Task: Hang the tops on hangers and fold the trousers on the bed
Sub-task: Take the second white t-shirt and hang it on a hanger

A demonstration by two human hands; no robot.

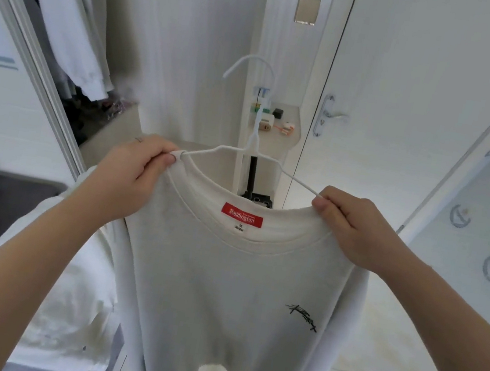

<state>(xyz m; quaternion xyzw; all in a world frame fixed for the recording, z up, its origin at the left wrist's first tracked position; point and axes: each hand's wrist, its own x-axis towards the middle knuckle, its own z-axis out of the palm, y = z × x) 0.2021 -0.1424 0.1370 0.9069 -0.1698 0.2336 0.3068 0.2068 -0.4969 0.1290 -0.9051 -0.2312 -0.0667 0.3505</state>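
A white T-shirt [229, 295] with a red neck label and a small black scribble print hangs in front of me on a white wire hanger [255, 142]. My left hand [130, 173] pinches the shirt's left shoulder at the collar, over the hanger's arm. My right hand [355, 228] pinches the right shoulder where the hanger's other arm enters the neck opening. The hanger's hook points up, free of any rail. The hanger's ends are hidden inside the fabric.
An open wardrobe with hanging white and dark garments [71, 16] stands at the upper left. A white door with a handle [328, 115] is ahead on the right. A shelf with small items [276, 119] is behind the hanger. White cloth [65, 301] lies lower left.
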